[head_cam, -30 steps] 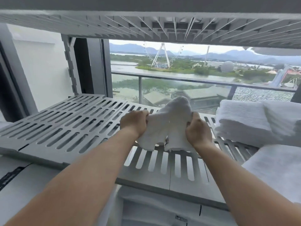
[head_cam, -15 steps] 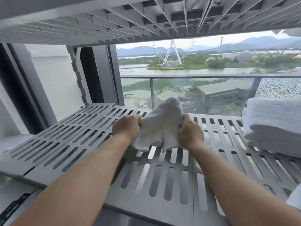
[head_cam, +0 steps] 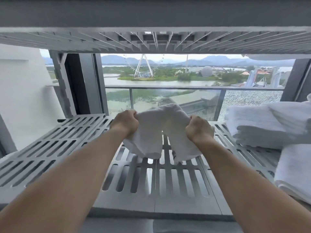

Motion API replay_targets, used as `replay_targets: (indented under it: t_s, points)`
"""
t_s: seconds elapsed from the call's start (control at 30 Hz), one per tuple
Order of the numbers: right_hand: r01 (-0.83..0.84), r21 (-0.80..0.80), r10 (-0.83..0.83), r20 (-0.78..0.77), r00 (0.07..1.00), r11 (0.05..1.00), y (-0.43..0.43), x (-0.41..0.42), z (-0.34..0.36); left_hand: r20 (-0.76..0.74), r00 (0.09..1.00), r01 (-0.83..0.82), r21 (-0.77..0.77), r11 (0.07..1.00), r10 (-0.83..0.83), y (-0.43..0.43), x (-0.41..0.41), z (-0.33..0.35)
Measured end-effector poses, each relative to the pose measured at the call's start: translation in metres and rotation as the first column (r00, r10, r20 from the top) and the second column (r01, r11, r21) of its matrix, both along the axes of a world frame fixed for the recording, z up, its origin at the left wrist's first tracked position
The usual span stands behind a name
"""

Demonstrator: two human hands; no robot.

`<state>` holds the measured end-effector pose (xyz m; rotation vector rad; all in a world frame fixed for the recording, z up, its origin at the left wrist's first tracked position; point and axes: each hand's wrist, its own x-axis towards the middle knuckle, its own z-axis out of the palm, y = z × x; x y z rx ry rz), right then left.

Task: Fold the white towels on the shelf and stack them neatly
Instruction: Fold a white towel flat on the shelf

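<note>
Towel (head_cam: 159, 126) of white terry hangs bunched between your hands over the middle of the slatted grey shelf (head_cam: 58, 145). Your left grip (head_cam: 125, 122) is clamped on its upper left edge, fingers curled into the cloth; your right grip (head_cam: 198, 128) is clamped likewise on the upper right edge. Between the fists the cloth humps up, and two loose lobes droop toward the slats; whether their tips touch the shelf cannot be told. At your right a stack of folded towels (head_cam: 269, 125) sits on the same shelf, with another folded towel (head_cam: 296, 169) just in front, nearer you. Overhead runs the ribbed underside of an upper shelf (head_cam: 151, 39); beyond, a glass railing (head_cam: 168, 89) and a Ferris wheel (head_cam: 143, 66).
</note>
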<state>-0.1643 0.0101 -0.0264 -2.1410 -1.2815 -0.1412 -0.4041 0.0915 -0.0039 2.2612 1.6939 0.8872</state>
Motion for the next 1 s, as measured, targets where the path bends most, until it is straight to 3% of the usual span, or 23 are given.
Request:
replay_targets:
  t_s: [0.07,0.13,0.3,0.4,0.53,0.63,0.77,0.87,0.93,1.0]
  points:
    - [0.086,-0.038,-0.087,-0.010,0.996,0.996,-0.010,-0.008,0.016,0.069,0.998,0.018,-0.054,0.998,-0.014,0.001,-0.012,0.019]
    - [0.178,0.013,-0.179,0.050,0.983,0.984,-0.020,-0.016,0.028,0.042,0.999,0.032,-0.025,0.999,-0.031,0.006,-0.025,0.039]
    - [0.294,0.341,-0.405,0.322,0.856,0.893,-0.036,-0.018,0.045,-0.184,0.981,0.070,0.025,0.997,-0.065,0.024,-0.053,0.072]
    - [0.247,0.216,-0.312,0.355,0.881,0.945,-0.027,-0.003,0.038,-0.373,0.927,0.059,0.040,0.997,-0.040,0.028,-0.058,0.059]
    - [0.224,0.050,-0.227,0.365,0.903,0.973,-0.004,0.017,0.004,-0.537,0.833,0.026,0.275,0.961,0.131,0.027,-0.038,0.012]
    - [0.182,0.099,-0.206,0.379,0.902,0.978,0.013,0.029,-0.018,-0.520,0.833,0.018,0.368,0.930,0.189,0.037,-0.024,-0.006]
    - [0.073,0.204,-0.132,0.292,0.947,0.976,0.037,0.045,-0.030,-0.482,0.855,-0.012,0.352,0.936,0.192,0.061,-0.008,-0.011]
    - [0.106,0.119,-0.137,0.298,0.945,0.987,0.052,0.062,-0.042,-0.476,0.860,-0.026,0.316,0.949,0.182,0.070,0.001,-0.024]
    - [0.079,0.088,-0.105,0.342,0.934,0.993,0.062,0.069,-0.050,-0.491,0.865,0.069,0.328,0.942,0.108,0.072,0.004,-0.036]
    - [0.020,0.072,-0.044,0.345,0.938,0.997,0.072,0.068,-0.055,-0.459,0.883,0.211,0.195,0.958,-0.101,0.069,0.008,-0.045]
